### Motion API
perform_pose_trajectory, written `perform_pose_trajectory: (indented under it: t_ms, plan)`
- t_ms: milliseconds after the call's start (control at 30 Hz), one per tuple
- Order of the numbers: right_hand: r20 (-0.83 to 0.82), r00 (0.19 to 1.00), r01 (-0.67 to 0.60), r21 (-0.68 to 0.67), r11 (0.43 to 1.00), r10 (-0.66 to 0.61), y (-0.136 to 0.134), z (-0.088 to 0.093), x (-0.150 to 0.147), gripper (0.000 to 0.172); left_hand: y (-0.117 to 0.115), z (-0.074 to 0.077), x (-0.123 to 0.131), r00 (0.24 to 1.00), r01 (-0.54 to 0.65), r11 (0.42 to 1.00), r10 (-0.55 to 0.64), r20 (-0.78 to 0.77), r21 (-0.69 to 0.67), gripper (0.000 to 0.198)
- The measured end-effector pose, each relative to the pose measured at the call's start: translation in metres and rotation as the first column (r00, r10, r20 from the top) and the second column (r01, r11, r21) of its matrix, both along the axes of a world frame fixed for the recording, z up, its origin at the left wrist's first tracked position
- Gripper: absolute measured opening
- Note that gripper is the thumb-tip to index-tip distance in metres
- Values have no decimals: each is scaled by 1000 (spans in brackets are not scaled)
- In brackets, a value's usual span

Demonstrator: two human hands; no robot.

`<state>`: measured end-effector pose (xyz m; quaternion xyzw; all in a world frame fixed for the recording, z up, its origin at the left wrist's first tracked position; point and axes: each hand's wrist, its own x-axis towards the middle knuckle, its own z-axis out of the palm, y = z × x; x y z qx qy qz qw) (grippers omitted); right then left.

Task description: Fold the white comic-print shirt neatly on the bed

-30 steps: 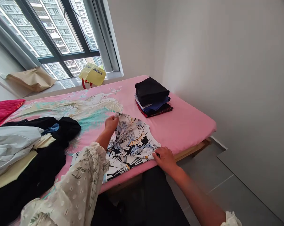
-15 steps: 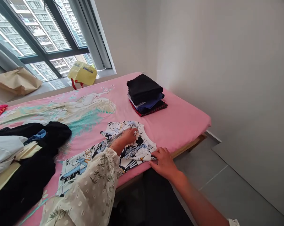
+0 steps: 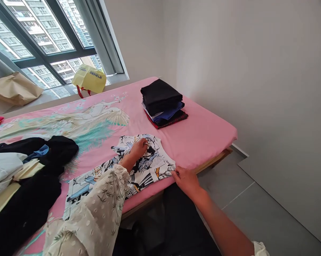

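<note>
A white garment (image 3: pixel 160 161) with a black, blue and orange print lies flat on the pink bed sheet (image 3: pixel 203 131) near the bed's front edge. My left hand (image 3: pixel 138 148) rests over its upper part, fingers drawn together on the cloth, pinching it. At the garment's right corner by the bed edge, my right hand (image 3: pixel 185 179) has its thumb and fingers closed on the white trim. My left sleeve and forearm hide part of the garment's lower left side.
A stack of folded dark clothes (image 3: pixel 162 101) stands farther back. Loose black, white and yellow clothes (image 3: pixel 30 177) lie at the left. A yellow bag (image 3: pixel 90 79) and a brown paper bag (image 3: pixel 15 89) sit by the window.
My left hand has moved slightly left and up on the cloth, and its fingers are more gathered. The fingers of my right hand have closed on the corner. The view has shifted a little.
</note>
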<state>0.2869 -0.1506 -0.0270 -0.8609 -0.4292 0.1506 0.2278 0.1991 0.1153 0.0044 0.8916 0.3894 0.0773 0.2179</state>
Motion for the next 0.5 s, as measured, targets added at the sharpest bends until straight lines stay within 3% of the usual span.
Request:
perform_pose_trajectory:
  t_ms: [133,300,500]
  plan:
    - [-78,997,29,-14,999,-30,-1,-1,-1,26,2,1,0,998,23,998,-26,-55,-57,41]
    - [-292,952,-75,62,995,90,-2,-7,8,26,9,7,-14,990,86,988,-100,-104,-129,51]
    - [-447,894,-4,81,997,40,-8,-21,27,20,-2,-9,-22,996,86,996,-86,-14,29,54]
